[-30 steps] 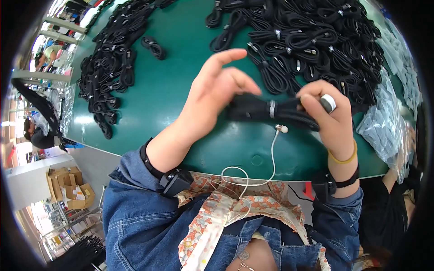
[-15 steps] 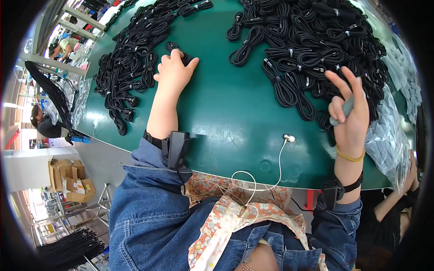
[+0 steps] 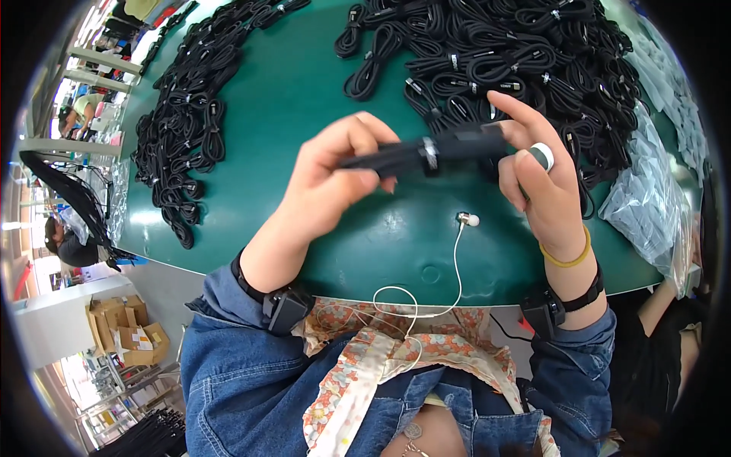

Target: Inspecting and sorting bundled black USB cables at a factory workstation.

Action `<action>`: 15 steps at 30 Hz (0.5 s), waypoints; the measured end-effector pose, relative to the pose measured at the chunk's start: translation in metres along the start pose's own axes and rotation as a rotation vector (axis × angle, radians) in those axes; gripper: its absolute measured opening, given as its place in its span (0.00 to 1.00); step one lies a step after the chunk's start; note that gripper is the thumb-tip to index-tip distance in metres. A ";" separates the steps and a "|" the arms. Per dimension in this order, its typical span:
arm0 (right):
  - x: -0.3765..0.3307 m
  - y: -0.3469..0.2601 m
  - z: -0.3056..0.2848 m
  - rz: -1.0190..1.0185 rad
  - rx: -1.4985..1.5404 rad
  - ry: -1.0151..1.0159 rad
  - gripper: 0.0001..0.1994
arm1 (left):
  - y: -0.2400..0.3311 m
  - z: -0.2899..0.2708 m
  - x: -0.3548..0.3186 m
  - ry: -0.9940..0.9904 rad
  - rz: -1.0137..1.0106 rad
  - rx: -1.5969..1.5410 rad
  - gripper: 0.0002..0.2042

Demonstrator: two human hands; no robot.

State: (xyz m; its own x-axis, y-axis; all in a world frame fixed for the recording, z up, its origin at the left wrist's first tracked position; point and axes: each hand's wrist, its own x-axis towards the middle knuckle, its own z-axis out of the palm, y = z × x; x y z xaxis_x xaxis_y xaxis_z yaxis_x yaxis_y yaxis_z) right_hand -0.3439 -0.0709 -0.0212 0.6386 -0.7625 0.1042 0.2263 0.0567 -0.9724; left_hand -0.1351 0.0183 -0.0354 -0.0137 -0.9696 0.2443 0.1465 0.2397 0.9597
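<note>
My left hand point(image 3: 324, 175) pinches the left end of a black cable bundle point(image 3: 466, 145); any writing on its pale band point(image 3: 429, 153) is blurred. Its right end lies at my half-curled right hand point(image 3: 547, 179); whether that grips it, I cannot tell.

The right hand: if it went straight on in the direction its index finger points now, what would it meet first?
Leaving aside the held bundle, the right hand would probably first meet the pile of black cable bundles; the hand's height is unclear, so it may pass over them.
</note>
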 end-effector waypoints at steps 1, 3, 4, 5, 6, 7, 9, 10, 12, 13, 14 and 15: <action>-0.001 0.000 0.000 -0.017 0.086 -0.054 0.15 | -0.001 0.005 -0.002 -0.068 0.012 -0.018 0.05; -0.002 0.002 -0.004 -0.008 0.037 -0.061 0.15 | -0.004 0.012 -0.004 -0.130 0.022 -0.043 0.05; -0.002 0.003 -0.007 -0.010 -0.008 -0.071 0.16 | -0.006 0.014 -0.004 -0.074 0.023 -0.105 0.06; -0.002 0.003 -0.008 -0.011 -0.053 -0.083 0.16 | -0.008 0.017 -0.004 -0.017 0.025 -0.165 0.07; -0.002 0.005 -0.008 -0.005 -0.056 -0.085 0.16 | -0.009 0.019 -0.005 0.041 0.028 -0.225 0.08; -0.002 0.008 -0.009 -0.087 -0.122 -0.082 0.17 | -0.009 0.021 -0.005 0.047 0.027 -0.229 0.08; -0.002 0.012 -0.008 -0.258 -0.251 -0.074 0.20 | -0.008 0.024 -0.003 0.115 -0.027 -0.178 0.12; -0.002 0.012 -0.008 -0.257 -0.252 -0.077 0.20 | -0.007 0.024 -0.003 0.149 -0.054 -0.152 0.14; -0.005 0.009 -0.005 -0.308 -0.334 -0.087 0.22 | -0.004 0.024 -0.003 0.173 -0.084 -0.161 0.16; -0.005 0.007 -0.004 -0.335 -0.373 -0.092 0.23 | -0.003 0.023 -0.004 0.193 -0.115 -0.169 0.19; -0.005 0.006 -0.003 -0.335 -0.372 -0.094 0.23 | -0.002 0.022 -0.005 0.214 -0.146 -0.177 0.22; -0.005 0.003 -0.002 -0.335 -0.385 -0.114 0.24 | -0.002 0.022 -0.006 0.215 -0.146 -0.176 0.22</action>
State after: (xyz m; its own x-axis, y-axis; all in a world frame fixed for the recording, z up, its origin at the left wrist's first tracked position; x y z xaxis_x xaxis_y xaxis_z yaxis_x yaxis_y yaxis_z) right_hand -0.3478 -0.0689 -0.0253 0.6588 -0.6217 0.4236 0.1585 -0.4357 -0.8860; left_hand -0.1568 0.0245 -0.0357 0.1599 -0.9858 0.0523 0.3276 0.1030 0.9392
